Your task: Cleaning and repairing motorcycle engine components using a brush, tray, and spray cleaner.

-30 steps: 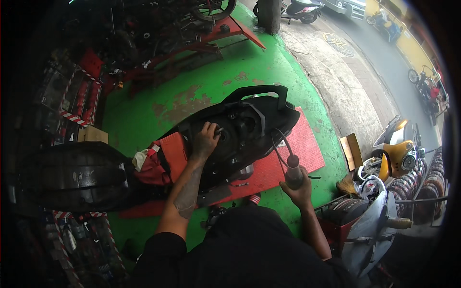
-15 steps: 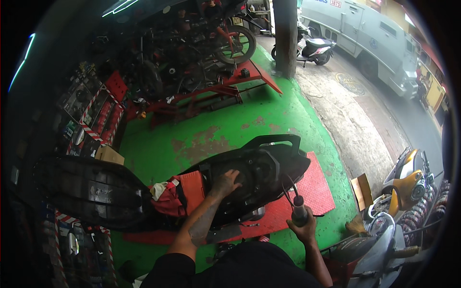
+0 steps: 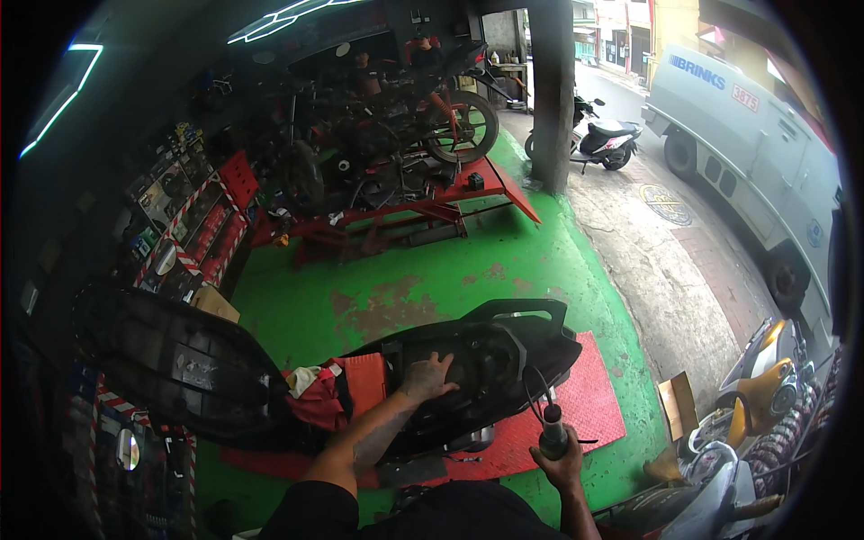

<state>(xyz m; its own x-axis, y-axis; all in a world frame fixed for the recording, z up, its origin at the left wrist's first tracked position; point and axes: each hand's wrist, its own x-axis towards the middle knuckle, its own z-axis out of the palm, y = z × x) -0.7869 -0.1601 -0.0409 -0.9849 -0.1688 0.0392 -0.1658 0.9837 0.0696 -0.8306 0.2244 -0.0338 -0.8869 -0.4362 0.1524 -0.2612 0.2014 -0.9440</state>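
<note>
Pressing a flat, spread left hand [image 3: 427, 376] on the scooter body [image 3: 477, 360], the right hand [image 3: 560, 448] grips a cylindrical tool [image 3: 551, 425] alongside.

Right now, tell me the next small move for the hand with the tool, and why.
Probably bring the right hand with its cylindrical tool up to the open scooter compartment. The left hand rests flat inside it, while the tool sits beside the body, its cable curving upward.

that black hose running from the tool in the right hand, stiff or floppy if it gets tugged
Probably floppy: the black hose arcs loosely from the cylindrical tool in the right hand. It looks thin, so likely light. It may snag, since it passes close to the scooter body.
</note>
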